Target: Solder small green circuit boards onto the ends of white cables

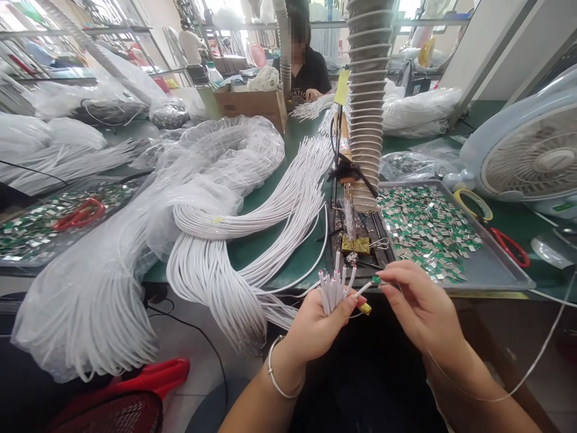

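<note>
My left hand (315, 328) is closed around a bundle of white cables (332, 291), whose stripped ends stick up with reddish wire tips. One cable leans out to the right between thumb and finger. At its end sits a small green circuit board (375, 280), which my right hand (421, 307) pinches at its edge between thumb and forefinger. A bit of yellow (365, 308) shows beneath my left thumb. Just beyond the hands, a soldering iron (349, 210) points down at a yellow sponge (355, 245). A thin wire (536, 361) loops past my right forearm.
A metal tray (505, 273) of small boards lies right, with red-handled scissors (509, 246) and a fan (541, 150) beside it. White cable bundles (216, 264) hang over the table edge at left. A ribbed hose (367, 102) hangs ahead; a person (311, 69) sits opposite.
</note>
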`<state>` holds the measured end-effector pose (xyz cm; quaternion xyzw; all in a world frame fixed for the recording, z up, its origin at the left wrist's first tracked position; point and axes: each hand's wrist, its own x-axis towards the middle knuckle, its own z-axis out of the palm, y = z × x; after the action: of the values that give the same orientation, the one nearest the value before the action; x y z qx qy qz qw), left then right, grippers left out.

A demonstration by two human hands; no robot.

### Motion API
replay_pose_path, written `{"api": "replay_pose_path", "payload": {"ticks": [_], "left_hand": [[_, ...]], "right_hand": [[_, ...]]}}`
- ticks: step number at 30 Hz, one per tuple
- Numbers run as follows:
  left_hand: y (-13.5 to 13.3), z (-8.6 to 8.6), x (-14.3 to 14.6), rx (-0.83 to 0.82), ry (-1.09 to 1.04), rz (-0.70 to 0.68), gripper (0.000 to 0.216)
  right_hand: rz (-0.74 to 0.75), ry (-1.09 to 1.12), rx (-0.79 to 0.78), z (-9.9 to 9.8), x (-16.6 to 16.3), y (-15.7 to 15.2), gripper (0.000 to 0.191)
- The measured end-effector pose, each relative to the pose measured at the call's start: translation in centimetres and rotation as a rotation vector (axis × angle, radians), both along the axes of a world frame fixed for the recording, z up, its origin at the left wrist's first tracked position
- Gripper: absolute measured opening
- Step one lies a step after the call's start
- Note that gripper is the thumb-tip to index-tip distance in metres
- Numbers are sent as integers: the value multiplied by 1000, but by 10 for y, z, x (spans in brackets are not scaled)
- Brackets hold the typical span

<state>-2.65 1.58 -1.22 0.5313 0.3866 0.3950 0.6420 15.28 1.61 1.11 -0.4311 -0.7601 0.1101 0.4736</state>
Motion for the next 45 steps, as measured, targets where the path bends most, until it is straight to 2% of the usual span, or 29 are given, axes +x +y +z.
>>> {"api": "replay_pose_path", "payload": {"ticks": [8, 14, 22, 26, 32, 45], "left_hand": [[-3, 1, 4, 118, 90, 17, 38], [-1, 4, 6, 176, 103, 56, 24], [2, 0, 10, 5, 61, 183, 25], [2, 2, 13, -15, 9, 205, 24], [4, 12, 15, 8, -7, 247, 17], [3, 21, 17, 20, 24, 251, 12]], "right_hand": [[77, 41, -38, 2, -11, 1, 9], [132, 8, -63, -7, -15, 1, 10], [-27, 85, 16, -10, -21, 2, 20], [-89, 112, -6, -11, -26, 2, 18], [-69, 143, -105, -12, -30, 3, 10], [-53, 147, -150, -13, -27, 3, 9]]}}
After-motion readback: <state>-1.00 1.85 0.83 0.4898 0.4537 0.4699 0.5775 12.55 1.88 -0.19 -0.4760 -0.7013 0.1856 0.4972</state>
